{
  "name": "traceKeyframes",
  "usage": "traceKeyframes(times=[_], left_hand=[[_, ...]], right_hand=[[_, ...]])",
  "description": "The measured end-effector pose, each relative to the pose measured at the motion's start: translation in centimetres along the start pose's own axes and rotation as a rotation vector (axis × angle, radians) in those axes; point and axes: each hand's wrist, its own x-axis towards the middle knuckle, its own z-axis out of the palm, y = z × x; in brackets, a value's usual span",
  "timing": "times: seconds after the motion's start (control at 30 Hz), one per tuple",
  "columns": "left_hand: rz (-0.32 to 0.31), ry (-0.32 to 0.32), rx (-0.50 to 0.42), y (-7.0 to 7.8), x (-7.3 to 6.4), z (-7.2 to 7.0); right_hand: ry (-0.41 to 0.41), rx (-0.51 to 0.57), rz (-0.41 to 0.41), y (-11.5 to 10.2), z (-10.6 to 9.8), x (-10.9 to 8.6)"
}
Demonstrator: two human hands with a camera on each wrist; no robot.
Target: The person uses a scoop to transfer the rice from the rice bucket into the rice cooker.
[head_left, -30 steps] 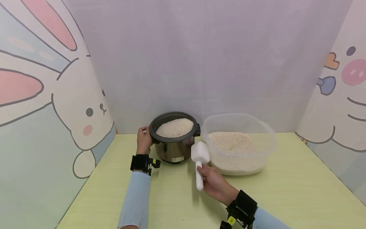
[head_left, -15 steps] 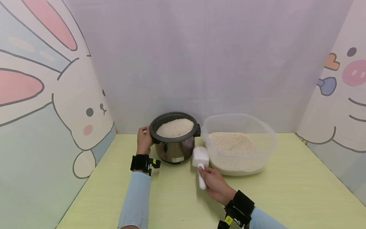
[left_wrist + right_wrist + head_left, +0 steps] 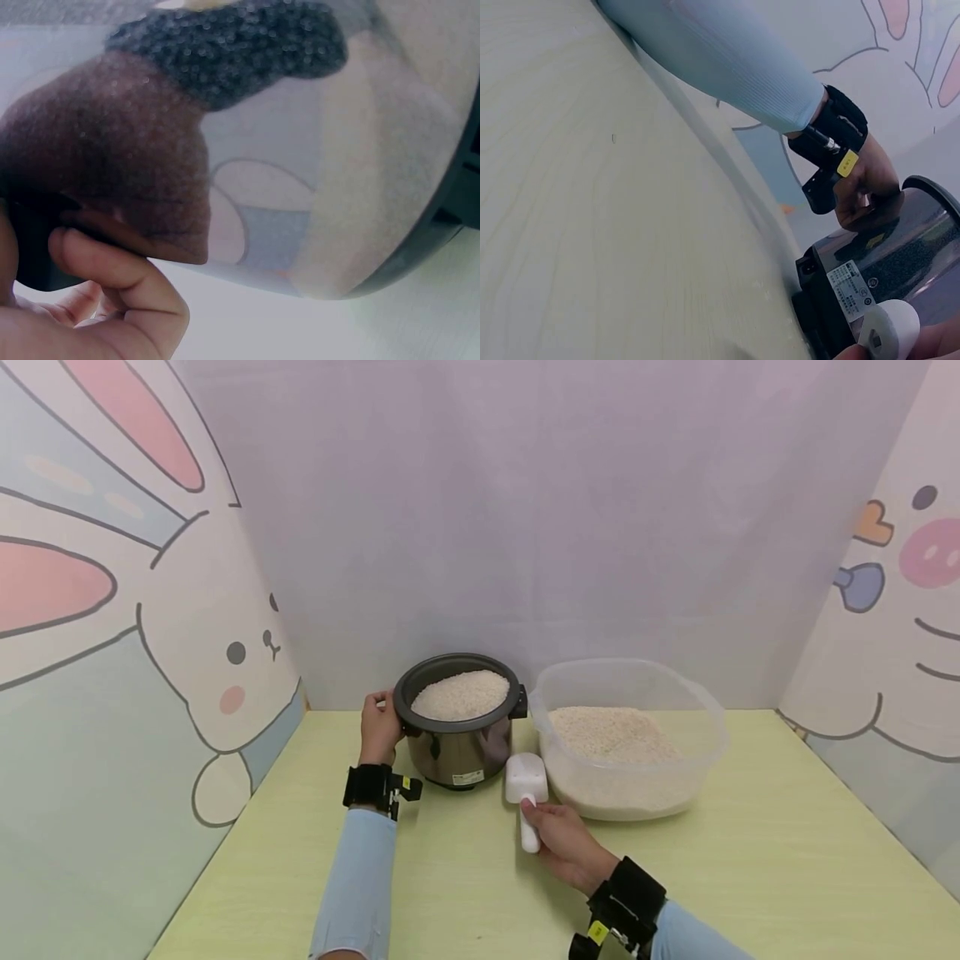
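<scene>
A rice cooker [image 3: 459, 756] with a dark rim and shiny dark body holds a mound of white rice [image 3: 461, 695]. At its left side, my left hand [image 3: 378, 727] grips the black side handle [image 3: 45, 251] with curled fingers, as the left wrist view shows. My right hand [image 3: 566, 843] pinches the handle of a white scoop [image 3: 527, 779] between thumb and fingers. The scoop's head points away from me, low between the cooker and a clear plastic tub [image 3: 705, 739]; whether it touches the table cannot be told. More rice [image 3: 611, 735] lies in the tub.
Cooker and tub stand side by side on a pale yellow-green table [image 3: 450, 877], near a plain lilac back curtain [image 3: 525, 527]. Side panels with a cartoon rabbit [image 3: 217, 652] and a cartoon pig [image 3: 870, 668] bound the table left and right.
My right hand has lowered the scoop a little, from beside the cooker's body down toward the table, and its head is tilted differently. My left hand has stayed on the cooker handle.
</scene>
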Motion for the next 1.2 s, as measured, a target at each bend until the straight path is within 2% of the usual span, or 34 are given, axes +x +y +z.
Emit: traceKeyframes(times=[0.33, 0.63, 1.0, 1.2], left_hand=[[0.008, 0.002, 0.001, -0.2, 0.1, 0.1], [0.008, -0.004, -0.01, -0.3, 0.2, 0.2], [0.01, 0.003, 0.0, -0.3, 0.3, 0.1], [0.015, 0.005, -0.007, -0.4, 0.2, 0.1]], right_hand=[[-0.018, -0.066, -0.005, -0.5, -0.7, -1.1], [-0.078, 0.02, 0.017, -1.4, -1.2, -1.9], [-0.029, 0.064, 0.003, -2.3, -1.6, -2.4], [-0.02, 0.034, -0.004, -2.2, -2.1, -2.4]])
